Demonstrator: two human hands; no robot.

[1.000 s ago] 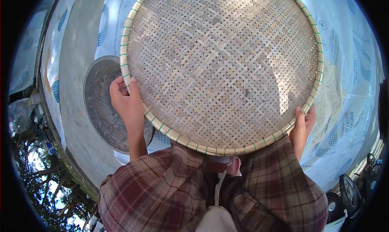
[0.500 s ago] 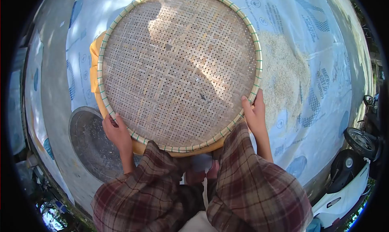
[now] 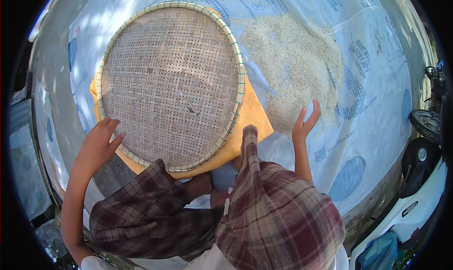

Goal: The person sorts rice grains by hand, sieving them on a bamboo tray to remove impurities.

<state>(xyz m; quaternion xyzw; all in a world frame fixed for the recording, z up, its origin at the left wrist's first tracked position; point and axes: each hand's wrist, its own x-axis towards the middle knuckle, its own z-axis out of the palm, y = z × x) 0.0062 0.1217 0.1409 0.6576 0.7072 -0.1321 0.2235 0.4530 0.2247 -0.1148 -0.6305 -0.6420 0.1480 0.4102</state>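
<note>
While your left grip [image 3: 96, 145] spreads at the rim of the woven tray [image 3: 170, 88], contact unclear, your right grip [image 3: 306, 123] stands wide near the pale grain [image 3: 292, 62]; the tray sits over orange material [image 3: 252, 119], toward the printed sheet's [image 3: 377, 142] left edge.

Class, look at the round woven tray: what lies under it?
Yellow-orange material shows from under the tray at its left and lower right. Whatever lies beneath its middle is covered and cannot be seen.
</note>
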